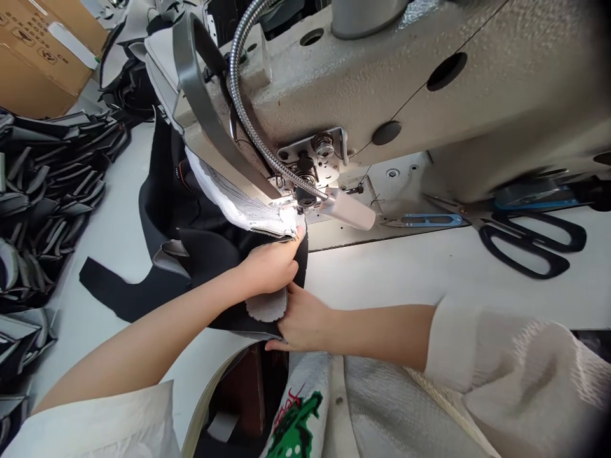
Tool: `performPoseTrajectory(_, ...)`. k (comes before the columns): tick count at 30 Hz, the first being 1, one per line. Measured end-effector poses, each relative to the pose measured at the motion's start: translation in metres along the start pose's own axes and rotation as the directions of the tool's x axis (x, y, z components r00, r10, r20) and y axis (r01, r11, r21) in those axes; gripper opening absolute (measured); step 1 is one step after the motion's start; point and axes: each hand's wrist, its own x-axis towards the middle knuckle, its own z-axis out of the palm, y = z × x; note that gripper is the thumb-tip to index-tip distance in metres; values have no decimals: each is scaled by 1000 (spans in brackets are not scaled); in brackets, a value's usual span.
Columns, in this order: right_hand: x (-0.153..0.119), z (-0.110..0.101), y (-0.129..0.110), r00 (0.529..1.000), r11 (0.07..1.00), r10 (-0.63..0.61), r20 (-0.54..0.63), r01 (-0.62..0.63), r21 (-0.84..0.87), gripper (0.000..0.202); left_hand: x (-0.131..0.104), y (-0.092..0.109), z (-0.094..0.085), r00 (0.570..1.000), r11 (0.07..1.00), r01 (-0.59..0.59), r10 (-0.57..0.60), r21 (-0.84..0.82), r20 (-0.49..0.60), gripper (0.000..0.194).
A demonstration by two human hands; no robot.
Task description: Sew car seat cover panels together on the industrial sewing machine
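A black fabric piece (210, 254) with a grey lining lies under the head of the sewing machine (286, 108). My left hand (274, 264) is closed on the fabric's edge just in front of the presser foot, its fingertips close to the lit needle area. Nearer to me, my right hand (305, 318) grips the front edge of the same fabric, with some fingers hidden beneath it. A white and grey mesh strip (238, 207) runs along the fabric up to the needle. Between my hands a grey rounded flap (267, 306) shows.
Black-handled scissors (525, 245) and blue thread snips (432, 220) lie on the right of the white table (382, 273). Stacks of black and grey cut pieces (48, 191) fill the left side. A cardboard box (42, 57) stands at the back left. A lamp (351, 210) hangs beside the needle.
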Motion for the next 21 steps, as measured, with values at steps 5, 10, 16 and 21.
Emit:
performPoseTrajectory(5, 3, 7, 1, 996, 997, 73, -42, -73, -2, 48, 10, -1, 2, 999, 999, 27, -29, -38, -45, 71)
performPoseTrajectory(10, 4, 1, 7, 986, 988, 148, -82, -152, -41, 49, 17, -1, 9, 983, 997, 26, -38, -74, -177, 71)
performPoseTrajectory(16, -7, -11, 7, 995, 993, 67, -73, -73, -88, 52, -3, 0, 11, 997, 997, 16, -10, 72, -78, 75)
performPoseTrajectory(21, -12, -16, 1, 994, 987, 20, -105, -36, -154, 54, -8, -3, 16, 1000, 996, 4, -2, 87, -25, 72)
